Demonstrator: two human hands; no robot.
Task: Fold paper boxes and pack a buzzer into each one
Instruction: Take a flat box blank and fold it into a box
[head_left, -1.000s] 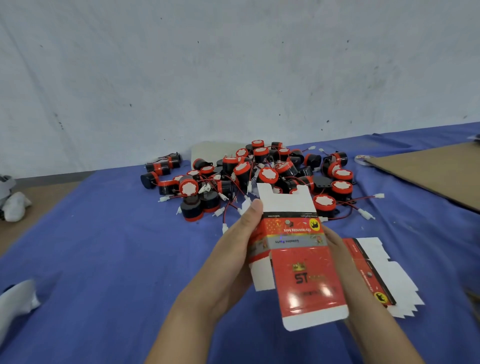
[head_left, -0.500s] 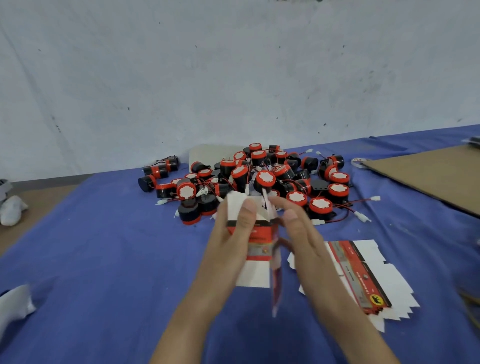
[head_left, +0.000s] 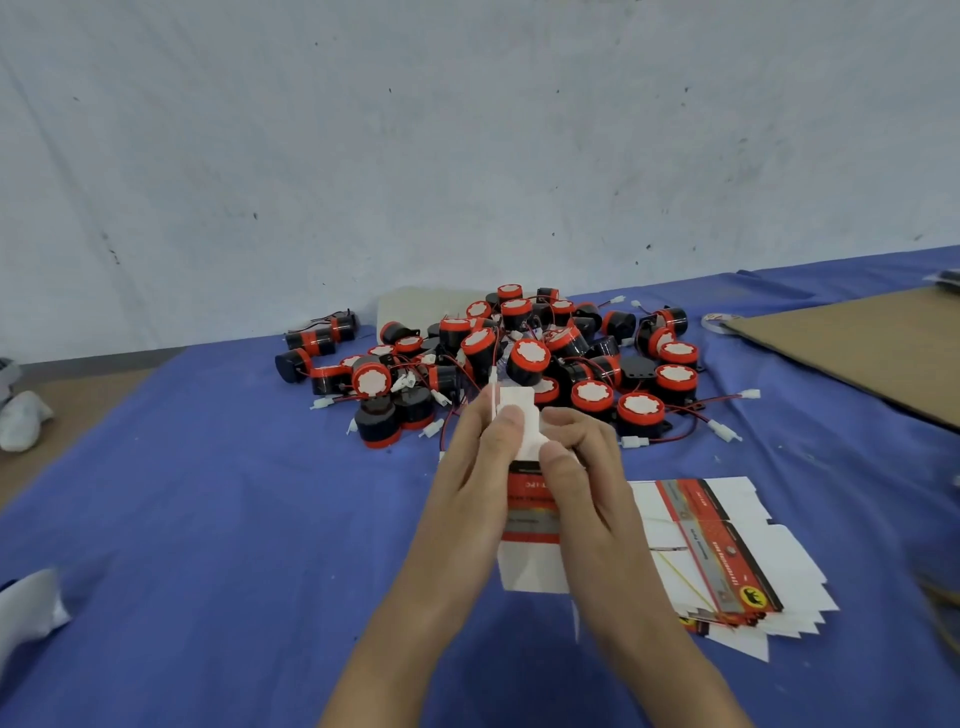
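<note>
Head view, blue cloth (head_left: 197, 519): covering the whole table, and I'm not spotting a single finished box sitting anywhere on it.
Buzzer pile (head_left: 519, 364): lying in a big heap at the back of the cloth with wires tangling everywhere. None of them are going into a box yet, so the packing part is looking not started.
Left hand (head_left: 470, 499): gripping the paper box from its left side, thumb pressing on the white top flap, fingers curling round behind.
Paper box (head_left: 530, 514): being held up between both hands, just in front of the pile. I'm guessing it's mid-fold: the top flap is getting worked and the white bottom flap is hanging open. Can't tell what's inside, probably nothing.
Right hand (head_left: 592, 499): holding the box's right side, thumb pushing in near the top flap, other fingers wrapping behind.
Flat box stack (head_left: 727, 545): lying fanned out just right of the hands, waiting to be folded, so most of the job is looking like it's ahead.
Cardboard sheet (head_left: 857, 348): sitting far right, not taking part.
</note>
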